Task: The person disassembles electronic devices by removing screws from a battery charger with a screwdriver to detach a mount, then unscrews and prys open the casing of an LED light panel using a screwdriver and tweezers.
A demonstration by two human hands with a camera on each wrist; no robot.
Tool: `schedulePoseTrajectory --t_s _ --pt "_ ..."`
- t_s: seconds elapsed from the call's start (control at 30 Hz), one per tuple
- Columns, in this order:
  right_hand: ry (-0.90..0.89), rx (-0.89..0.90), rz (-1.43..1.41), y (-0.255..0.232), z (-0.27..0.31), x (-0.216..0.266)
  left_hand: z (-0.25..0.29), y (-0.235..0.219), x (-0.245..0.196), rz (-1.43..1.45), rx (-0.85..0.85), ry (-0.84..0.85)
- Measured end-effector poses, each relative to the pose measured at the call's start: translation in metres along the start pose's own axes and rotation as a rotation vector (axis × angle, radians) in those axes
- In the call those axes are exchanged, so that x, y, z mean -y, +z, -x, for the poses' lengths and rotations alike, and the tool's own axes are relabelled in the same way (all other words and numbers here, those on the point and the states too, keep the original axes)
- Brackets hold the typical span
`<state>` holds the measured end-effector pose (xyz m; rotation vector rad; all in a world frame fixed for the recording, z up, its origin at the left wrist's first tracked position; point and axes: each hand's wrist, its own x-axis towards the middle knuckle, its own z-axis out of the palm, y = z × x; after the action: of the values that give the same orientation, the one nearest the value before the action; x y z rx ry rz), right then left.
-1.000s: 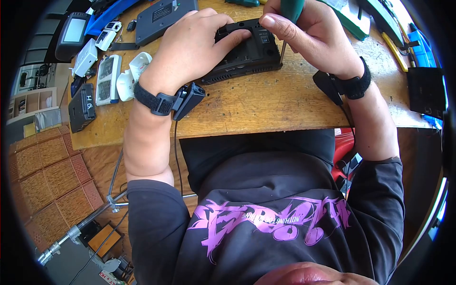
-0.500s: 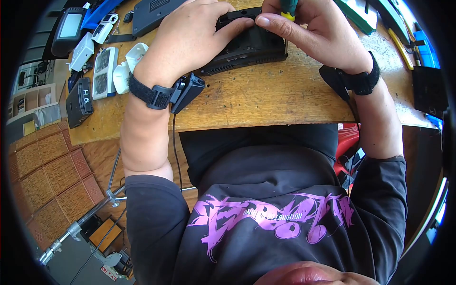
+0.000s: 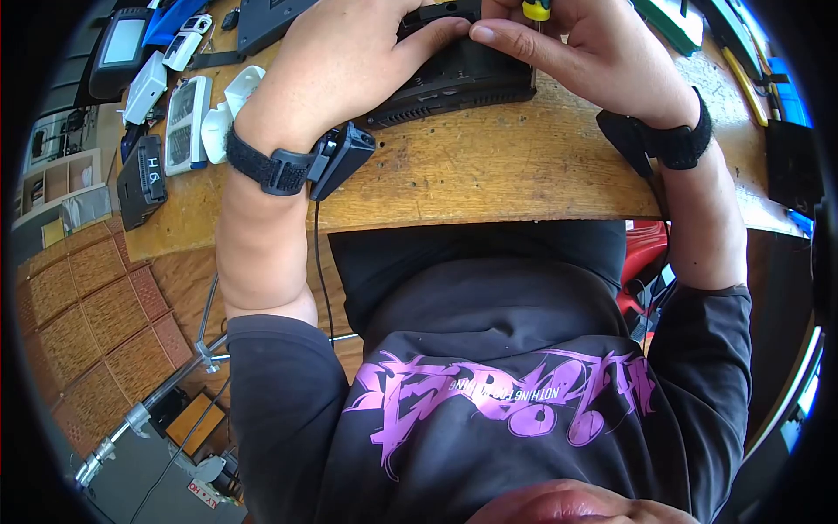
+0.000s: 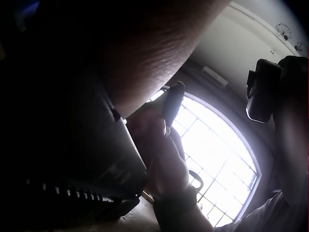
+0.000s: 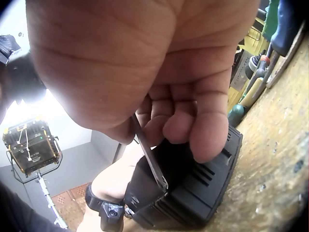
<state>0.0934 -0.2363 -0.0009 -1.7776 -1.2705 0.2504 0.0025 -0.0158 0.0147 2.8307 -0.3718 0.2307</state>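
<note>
At the top of the head view, a black device [image 3: 471, 80] lies on the bench. The left hand [image 3: 336, 74] holds it, thumb laid over its upper face and the other fingers mostly hidden. The right hand [image 3: 615, 74] grips a screwdriver [image 3: 536, 10], whose yellow and green handle is cut off by the frame's edge. The two thumb tips lie close together over the device. In the right wrist view, the metal shaft [image 5: 149, 157] slants down to a corner of the black device [image 5: 198, 193], with curled fingers [image 5: 208, 130] beside it. The left wrist view is dark; the device's slotted edge shows.
A dark box marked with letters [image 3: 142, 182], a white-framed case [image 3: 188, 122] and white open containers [image 3: 218, 131] stand at the left. Yellow-handled tool [image 3: 745, 86], green case and a black item [image 3: 794, 166] lie right. Cables hang from both wrist cameras.
The head view has shifted, so the bench, hands and device appear higher. The device and right hand also appear farther right, and less of the screwdriver handle shows. Both hands keep their holds.
</note>
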Motion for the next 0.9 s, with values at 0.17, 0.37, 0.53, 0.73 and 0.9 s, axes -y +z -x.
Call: schedulePoseTrajectory --t_s 0.17,0.37,0.53,0.73,0.9 --pt "-0.042 -0.002 0.033 0.0 0.0 -0.002 0.0 -0.001 0.0 0.011 0.033 -0.027" --pt "0.002 0.025 0.186 -0.002 0.001 0.016 0.001 0.002 0.003 -0.034 0.022 -0.004" --pt "-0.083 -0.023 0.166 0.003 0.001 0.005 0.002 0.003 0.004 -0.025 0.013 0.021" --pt "-0.055 -0.004 0.304 0.003 0.006 0.021 0.002 0.003 0.003 -0.027 0.033 0.023" --pt "0.044 0.047 0.193 -0.003 0.003 0.02 0.001 0.005 0.003 -0.065 0.039 0.02"
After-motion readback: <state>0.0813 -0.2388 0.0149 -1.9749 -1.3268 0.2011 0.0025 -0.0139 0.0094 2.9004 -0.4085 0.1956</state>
